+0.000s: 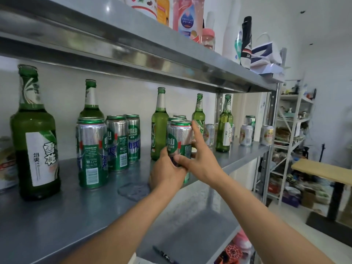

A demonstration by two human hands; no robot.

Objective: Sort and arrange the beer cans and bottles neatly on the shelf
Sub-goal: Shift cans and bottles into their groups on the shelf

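On the steel shelf (57, 216), my left hand (167, 172) grips the lower part of a green and silver beer can (180, 136) near the front edge. My right hand (200, 157) touches the same can from the right, thumb on its front and index finger stretched up along its side. More cans of that kind stand just behind it. A group of green cans (106, 145) stands to the left. Green glass bottles are spread along the shelf: a large one (34, 134) at the left, others at the back (91, 103) and middle (159, 126), (199, 115), (224, 124).
Small silver cans with red labels (246, 135) stand at the shelf's right end. The upper shelf (133, 46) hangs close overhead and carries packets and bags. A lower shelf (190, 225) lies below. Cluttered racks (289, 141) and a wooden table (323, 170) are to the right.
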